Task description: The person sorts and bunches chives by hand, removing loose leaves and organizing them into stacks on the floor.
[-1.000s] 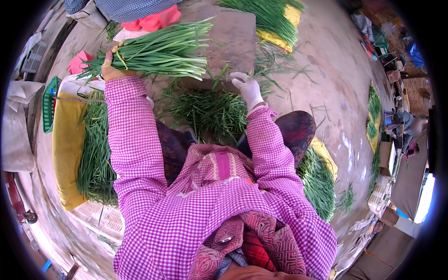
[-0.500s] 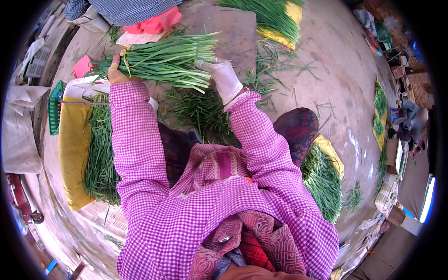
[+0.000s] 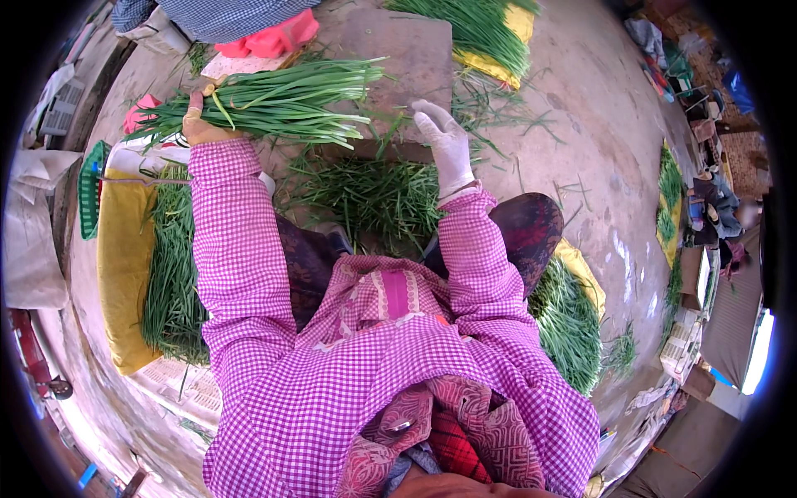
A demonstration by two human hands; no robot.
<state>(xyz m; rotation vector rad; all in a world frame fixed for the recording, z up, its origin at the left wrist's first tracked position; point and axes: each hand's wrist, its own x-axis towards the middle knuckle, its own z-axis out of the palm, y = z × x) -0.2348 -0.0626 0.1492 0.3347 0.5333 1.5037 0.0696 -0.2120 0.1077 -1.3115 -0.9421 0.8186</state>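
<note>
My left hand [image 3: 203, 126] grips a bunch of garlic chives [image 3: 299, 101] near its leafy end, with a yellow band [image 3: 220, 109] around the bunch beside my fingers. The pale cut ends point right, over a flat brown board [image 3: 398, 54]. In a whitish glove, my right hand [image 3: 444, 145] is apart from the bunch, its fingers stretched out and nothing in them. Below the bunch, between my legs, lies a heap of loose green trimmings [image 3: 374, 195].
Chives on yellow sheeting lie at left [image 3: 178, 274], at right [image 3: 569, 328] and at the far side [image 3: 465, 33]. Another person's blue checked clothing [image 3: 228, 18] shows at the far left, by a pink cloth [image 3: 274, 37]. Scattered leaves litter the concrete floor [image 3: 581, 124].
My right hand has left the cut ends of the bunch and moved right, its fingers now stretched out. The bunch has shifted slightly left in my left hand.
</note>
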